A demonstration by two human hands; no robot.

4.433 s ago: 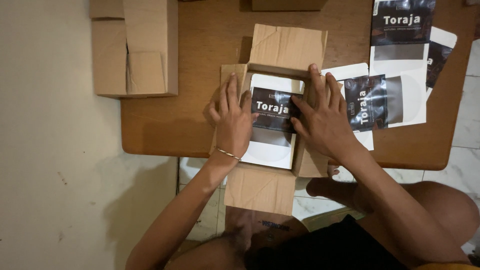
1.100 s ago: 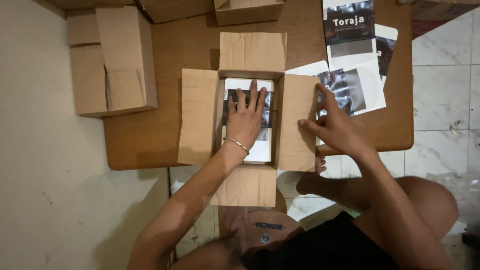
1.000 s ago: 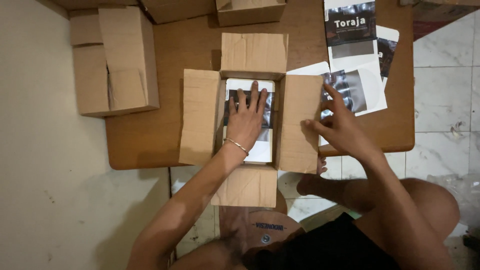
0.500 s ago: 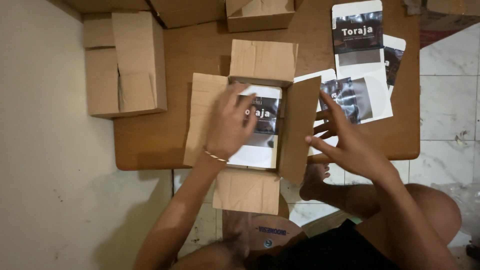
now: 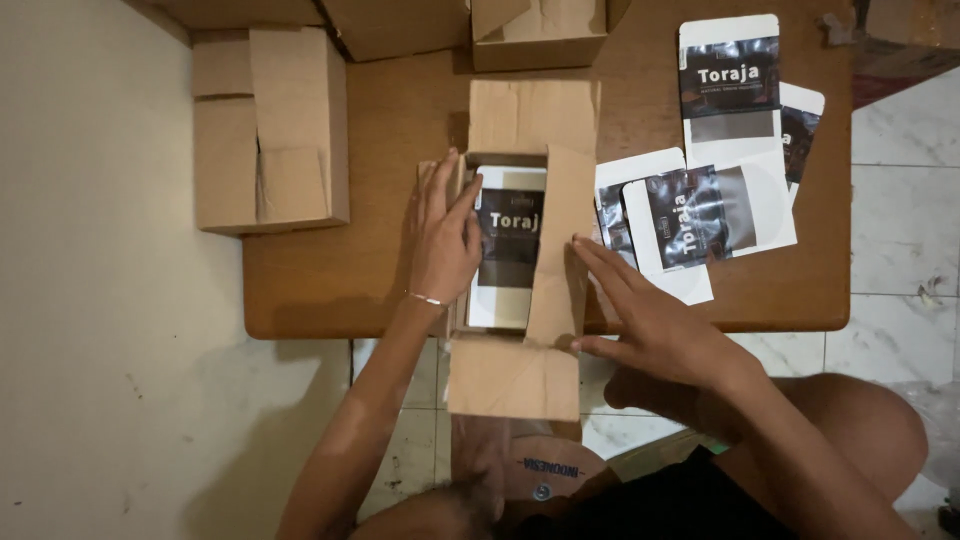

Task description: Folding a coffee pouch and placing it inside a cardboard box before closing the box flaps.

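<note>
At the near edge of the brown wooden table (image 5: pixel 330 290) sits an open brown cardboard box (image 5: pixel 520 250) with its far flap and near flap folded outward. Inside it lies a flat white packet with a black printed panel (image 5: pixel 510 240). Left hand (image 5: pixel 443 240): laid flat with fingers together, pressing the box's left flap upright against the box side; nothing is pinched. Right hand (image 5: pixel 650 320): fingers spread, fingertips against the outer face of the right flap, which stands raised and tilted inward over the packet. To the right of the box, flat white-and-black printed packets (image 5: pixel 715 190) lie in an overlapping pile on the table, just beside the right hand. At the table's far-left corner stands a closed plain cardboard carton (image 5: pixel 270 130), well apart from both hands. Further cartons (image 5: pixel 535 30) line the far edge
</note>
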